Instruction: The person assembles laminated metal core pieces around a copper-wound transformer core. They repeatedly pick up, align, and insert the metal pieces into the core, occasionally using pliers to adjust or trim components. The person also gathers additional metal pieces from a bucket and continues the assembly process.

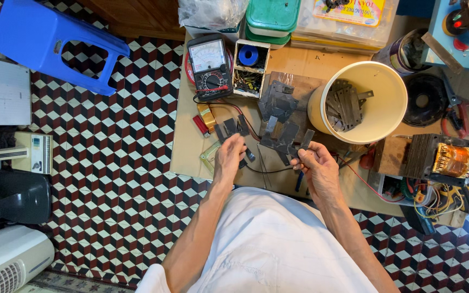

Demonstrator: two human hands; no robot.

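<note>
Head view: person sits over a cardboard sheet [299, 62] laid on the checkered tile floor [126, 163]. Left hand [229, 157] is closed on a few dark steel plates [230, 128], fanned out above the fingers. Right hand [315, 165] pinches another dark plate [291, 142] at its lower edge, thumb and fingers shut on it; the two hands are near each other, apart. A loose pile of plates [278, 103] lies on the cardboard just beyond the hands. Right of that, a cream bucket [392, 108] holds more plates. Multimeter [209, 68] sits at the far edge, its leads running toward the left hand. A transformer core [438, 158] with copper winding is off to the right. Blue stool [55, 43] stands well apart, top left.
</note>
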